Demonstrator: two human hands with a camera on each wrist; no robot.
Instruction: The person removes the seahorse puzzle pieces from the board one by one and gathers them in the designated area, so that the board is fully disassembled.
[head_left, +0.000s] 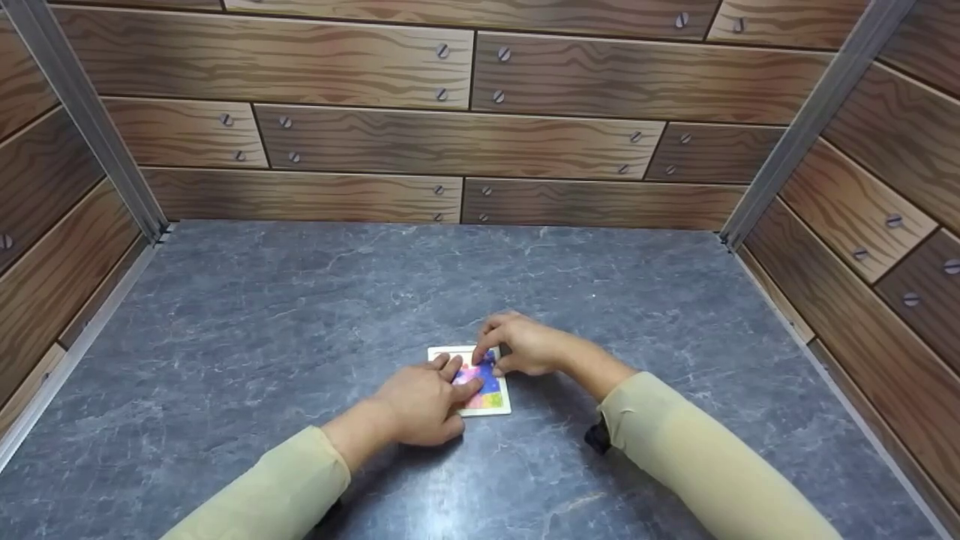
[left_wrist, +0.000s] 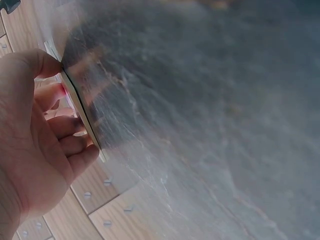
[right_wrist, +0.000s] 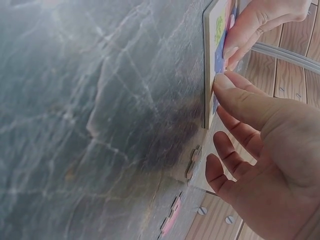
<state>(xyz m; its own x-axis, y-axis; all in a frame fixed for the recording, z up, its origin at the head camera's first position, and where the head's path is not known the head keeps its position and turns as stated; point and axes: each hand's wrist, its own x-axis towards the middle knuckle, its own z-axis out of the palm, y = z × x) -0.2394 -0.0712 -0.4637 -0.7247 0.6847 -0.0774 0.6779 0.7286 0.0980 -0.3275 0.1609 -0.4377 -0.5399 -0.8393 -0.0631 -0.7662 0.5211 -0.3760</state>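
A small square picture board with a white border, which looks like a jigsaw puzzle [head_left: 491,400], lies flat on the table. Its picture is pink, blue, yellow and green. My left hand [head_left: 424,403] rests over its left side, fingers spread across the picture and thumb low by the near edge. At the upper right part, my right hand [head_left: 529,346] has thumb and forefinger bent down onto the picture, around a dark blue patch. In the right wrist view that thumb is right at the edge of the puzzle; what lies between the two fingertips, I cannot tell.
Flat pink pieces [right_wrist: 171,218] lie on the table past the right hand's fingers in the right wrist view. The dark marbled tabletop [head_left: 300,300] is enclosed by wood-patterned walls [head_left: 360,135], with grey metal posts [head_left: 817,112] at the corners.
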